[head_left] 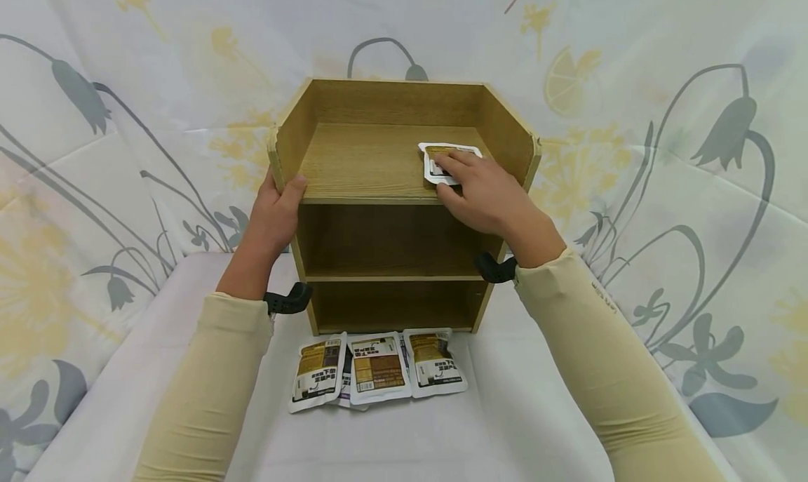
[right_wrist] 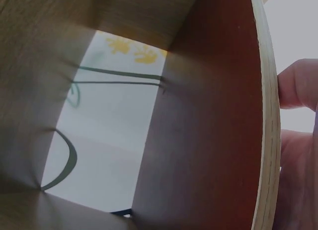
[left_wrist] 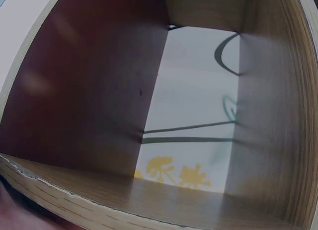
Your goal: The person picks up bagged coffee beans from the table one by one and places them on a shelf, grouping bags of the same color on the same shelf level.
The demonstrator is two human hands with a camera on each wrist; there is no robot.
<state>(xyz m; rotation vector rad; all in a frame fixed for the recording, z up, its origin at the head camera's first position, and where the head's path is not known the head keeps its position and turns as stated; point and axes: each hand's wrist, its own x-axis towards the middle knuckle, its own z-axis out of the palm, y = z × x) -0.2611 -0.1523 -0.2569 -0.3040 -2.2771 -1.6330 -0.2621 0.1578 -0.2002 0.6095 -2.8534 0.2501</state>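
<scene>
A wooden shelf unit (head_left: 394, 200) stands upright in the middle of the head view, its top open between raised sides. My left hand (head_left: 273, 212) grips its left side panel, the thumb on the inner side and the fingers around the outside. On the right part of the top board lies a white-edged pouch (head_left: 435, 151) with a gold-brown label. My right hand (head_left: 489, 191) rests over that pouch, fingertips on its face and thumb by the board's front edge. The right wrist view shows part of this hand (right_wrist: 298, 140) beyond the board's edge.
In front of the unit, several flat pouches lie on the white cloth (head_left: 404, 440): a left one (head_left: 315, 375), a middle one (head_left: 379, 370) and a right one (head_left: 435, 363), partly over others. A flower-patterned sheet (head_left: 189, 68) hangs behind and at both sides.
</scene>
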